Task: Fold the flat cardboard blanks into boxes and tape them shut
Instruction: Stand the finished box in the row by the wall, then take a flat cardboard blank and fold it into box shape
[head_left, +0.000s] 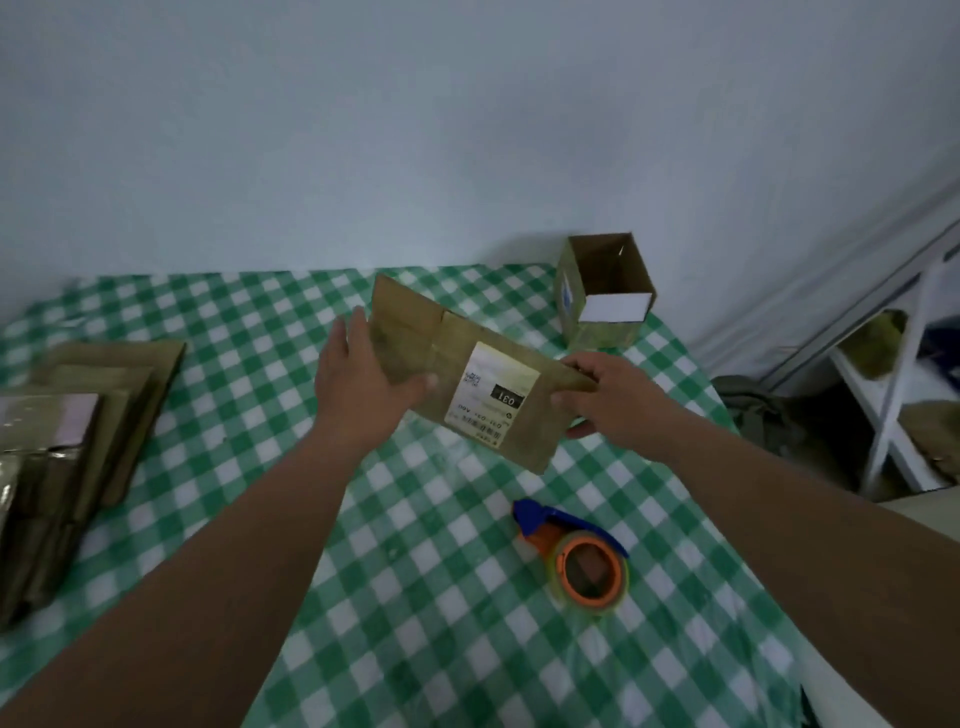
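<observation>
A flat cardboard blank (415, 332) with a white shipping label hangs above the middle of the table, tilted down to the right. My left hand (358, 374) grips its left end, thumb on the front face. My right hand (613, 397) pinches its right edge. A tape dispenser (582, 556), blue with an orange core, lies on the cloth below the blank. A stack of flat cardboard blanks (78, 415) lies at the left edge. An erected open box (605, 291) stands at the far right corner of the table.
The table (415, 597) wears a green-and-white checked cloth and meets a pale wall at the back. A white shelf frame (893, 395) stands to the right, past the table's edge.
</observation>
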